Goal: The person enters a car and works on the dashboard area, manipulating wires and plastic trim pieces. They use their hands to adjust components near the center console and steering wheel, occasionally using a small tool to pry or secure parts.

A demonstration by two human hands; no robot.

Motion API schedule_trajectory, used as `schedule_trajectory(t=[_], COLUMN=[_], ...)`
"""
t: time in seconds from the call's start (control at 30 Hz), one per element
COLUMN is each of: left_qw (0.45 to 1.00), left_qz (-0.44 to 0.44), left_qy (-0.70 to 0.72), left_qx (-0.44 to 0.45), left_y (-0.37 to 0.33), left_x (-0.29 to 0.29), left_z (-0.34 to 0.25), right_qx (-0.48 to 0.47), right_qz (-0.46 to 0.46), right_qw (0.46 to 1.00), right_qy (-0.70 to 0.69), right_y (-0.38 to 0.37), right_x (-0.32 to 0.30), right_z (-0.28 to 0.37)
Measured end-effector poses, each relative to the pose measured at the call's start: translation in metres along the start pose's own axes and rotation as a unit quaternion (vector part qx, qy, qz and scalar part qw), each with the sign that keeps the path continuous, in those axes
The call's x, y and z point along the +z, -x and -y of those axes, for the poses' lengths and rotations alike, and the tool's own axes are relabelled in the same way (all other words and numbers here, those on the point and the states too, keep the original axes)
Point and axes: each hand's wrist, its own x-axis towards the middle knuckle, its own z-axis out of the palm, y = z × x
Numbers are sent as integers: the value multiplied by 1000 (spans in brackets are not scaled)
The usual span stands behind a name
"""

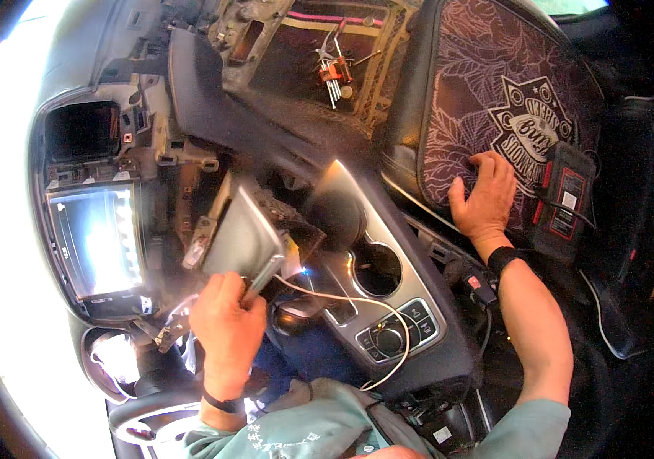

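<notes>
My left hand (227, 321) is closed around a slim grey phone-like object (264, 280), seen nearly edge-on. A thin white cable (399, 325) starts by its upper end and loops over the centre console toward my lap. Just beyond that hand, a smooth silver-grey panel (239, 237) stands tilted in front of the opened dashboard. Over on the passenger side, my right hand (487, 195) lies palm down with fingers apart on the dark leaf-patterned seat cover (457, 99). To its right is a black and red boxy device (566, 203) with a dark cable.
A lit screen (93, 241) sits in the stripped dashboard at left. The console (434, 279) has a cup holder (376, 268) and a round knob (388, 339). Hex keys in an orange holder (334, 73) and other tools lie on the floor mat (285, 65). The steering wheel (124, 417) is at lower left.
</notes>
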Motion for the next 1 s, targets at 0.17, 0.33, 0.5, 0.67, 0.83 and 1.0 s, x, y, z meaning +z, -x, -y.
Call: schedule_trajectory(t=[0.17,0.33,0.5,0.67,0.83,1.0], left_qw=[999,998,998,995,994,992], left_qz=[32,35,45,32,3,39], left_qy=[-26,-1,44,91,98,100], left_qx=[28,44,26,37,52,62], left_y=[-3,3,7,15,14,21], left_x=[5,9,14,16,23,20], left_z=[3,7,13,19,21,25], right_qx=[-4,-11,-26,-39,-43,-45], right_qz=[5,7,-3,7,9,8], right_qw=[1000,1000,999,999,999,999], right_qy=[4,3,18,8,9,9], right_y=[2,2,5,2,4,5], right_x=[1,6,6,8,7,10], right_z=[-4,-4,-6,-6,-7,-10])
